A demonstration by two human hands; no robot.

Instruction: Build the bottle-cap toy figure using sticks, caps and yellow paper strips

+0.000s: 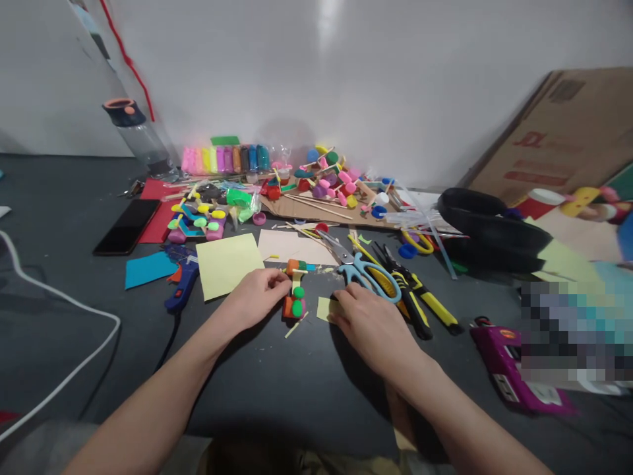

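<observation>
A small clay model (297, 307) with orange blocks, green balls and a pale yellow strip lies on the dark table in front of me. My left hand (260, 298) is closed beside it, fingertips curled at its left edge; what they grip, if anything, is hidden. My right hand (368, 323) has its fingers closed on the right edge of a small piece of yellow paper (324, 309). Just beyond the right hand are scissors with light blue handles (363, 274). A thin yellow strip (295, 325) lies just below the model.
Left are a glue gun (182, 280), blue paper (148, 269), a yellow sheet (230, 260), a phone (127, 226) and a bottle (141, 138). Yellow-black pliers (420, 303) and a purple box (519, 369) lie right. Clay pieces (341, 185) crowd the back.
</observation>
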